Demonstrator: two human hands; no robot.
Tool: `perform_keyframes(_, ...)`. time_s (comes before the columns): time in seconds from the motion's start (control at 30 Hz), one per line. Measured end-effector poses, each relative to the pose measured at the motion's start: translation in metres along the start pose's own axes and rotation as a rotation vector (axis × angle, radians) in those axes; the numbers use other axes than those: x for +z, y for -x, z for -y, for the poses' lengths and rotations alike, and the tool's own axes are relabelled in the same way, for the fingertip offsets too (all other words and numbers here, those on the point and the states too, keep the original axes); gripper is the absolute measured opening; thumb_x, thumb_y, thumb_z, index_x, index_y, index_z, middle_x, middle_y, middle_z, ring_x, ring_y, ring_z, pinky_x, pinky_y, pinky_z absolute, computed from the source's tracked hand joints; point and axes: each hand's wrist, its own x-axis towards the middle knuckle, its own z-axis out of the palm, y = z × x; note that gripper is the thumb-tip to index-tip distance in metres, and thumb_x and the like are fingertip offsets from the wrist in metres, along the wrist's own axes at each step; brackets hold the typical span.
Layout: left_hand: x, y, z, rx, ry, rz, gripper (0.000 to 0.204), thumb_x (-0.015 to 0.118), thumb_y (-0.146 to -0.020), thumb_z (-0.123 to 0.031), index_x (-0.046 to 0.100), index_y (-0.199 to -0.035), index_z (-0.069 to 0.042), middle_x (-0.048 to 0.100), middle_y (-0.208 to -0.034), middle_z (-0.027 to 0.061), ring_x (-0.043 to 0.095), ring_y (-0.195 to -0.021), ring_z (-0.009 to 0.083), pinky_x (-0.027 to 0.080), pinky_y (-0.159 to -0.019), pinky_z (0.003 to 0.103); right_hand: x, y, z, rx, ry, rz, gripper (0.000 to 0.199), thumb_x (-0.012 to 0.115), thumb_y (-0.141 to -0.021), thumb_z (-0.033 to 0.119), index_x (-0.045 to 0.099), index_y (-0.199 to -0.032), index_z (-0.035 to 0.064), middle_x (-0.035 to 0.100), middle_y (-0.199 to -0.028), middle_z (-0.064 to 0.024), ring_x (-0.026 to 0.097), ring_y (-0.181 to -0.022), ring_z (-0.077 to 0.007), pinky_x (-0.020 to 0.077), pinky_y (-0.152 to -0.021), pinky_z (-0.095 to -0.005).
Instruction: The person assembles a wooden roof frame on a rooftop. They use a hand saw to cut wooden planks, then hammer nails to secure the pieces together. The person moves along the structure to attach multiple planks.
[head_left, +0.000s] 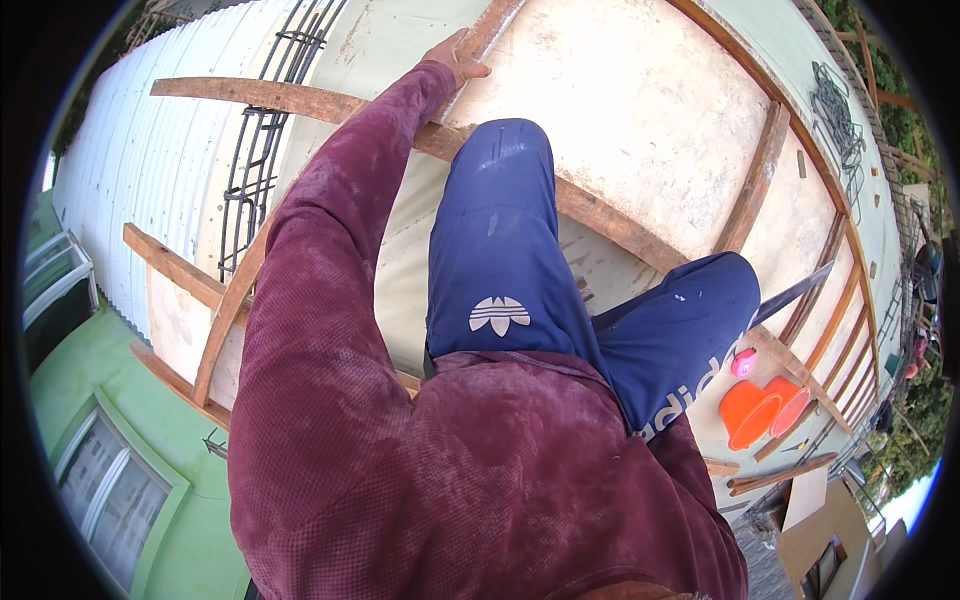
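Observation:
My left hand reaches far up on a maroon-sleeved arm and grips the edge of a pale wooden batten that runs up a concrete formwork panel. My knees in blue trousers press against the wooden cross rails of the panel. My right hand is hidden from view.
A steel rebar cage lies beside white corrugated sheeting at the left. Two orange buckets and a small pink round object sit at the right. A green wall with a window lies below left.

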Motion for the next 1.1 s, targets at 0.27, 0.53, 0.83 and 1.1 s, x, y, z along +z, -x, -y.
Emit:
perform_keyframes(0.27, -0.004, -0.012, 0.013, -0.001, 0.041, 0.078, 0.124, 0.081, -0.065, -0.061, 0.019, -0.154, -0.003, 0.037, -0.149, 0.0306, 0.038, -0.139, 0.0397, 0.034, -0.115, 0.044, 0.006, -0.01, 0.006, 0.012, -0.225, 0.064, 0.045, 0.064, -0.089, 0.011, 0.055, -0.132, 0.0058, 0.066, -0.088, -0.009, 0.066, -0.081, -0.0245, 0.0527, -0.072, -0.0357)
perform_keyframes(0.53, -0.004, -0.003, -0.012, -0.186, 0.028, 0.032, 0.118, 0.087, -0.059, -0.051, 0.033, -0.146, 0.009, 0.048, -0.142, 0.0291, 0.048, -0.133, 0.0354, 0.038, -0.111, 0.038, -0.035, -0.018, 0.17, 0.009, -0.556, 0.099, 0.008, 0.058, -0.094, 0.014, 0.053, -0.091, 0.0079, 0.041, -0.057, 0.0042, 0.035, -0.04, -0.0044, 0.0255, -0.036, -0.0216)
perform_keyframes(0.83, 0.008, -0.003, -0.006, -0.134, 0.094, -0.082, 0.101, 0.084, -0.059, -0.04, 0.044, -0.141, 0.005, 0.056, -0.135, 0.0249, 0.056, -0.124, 0.0341, 0.044, -0.106, 0.037, -0.012, -0.013, 0.226, -0.217, -0.392, 0.227, 0.011, 0.06, -0.092, 0.014, 0.059, -0.094, 0.0031, 0.049, -0.069, 0.003, 0.043, -0.059, -0.0038, 0.0354, -0.054, -0.0217)
perform_keyframes(1.1, 0.016, -0.003, -0.004, -0.125, 0.218, -0.059, 0.106, 0.083, -0.06, -0.04, 0.038, -0.144, 0.008, 0.05, -0.14, 0.0281, 0.051, -0.13, 0.0358, 0.041, -0.109, 0.037, -0.018, -0.005, 0.242, -0.306, -0.161, 0.197, 0.013, 0.06, -0.088, 0.012, 0.06, -0.085, -0.0009, 0.052, -0.073, 0.0004, 0.046, -0.068, -0.0082, 0.0384, -0.062, -0.0247)
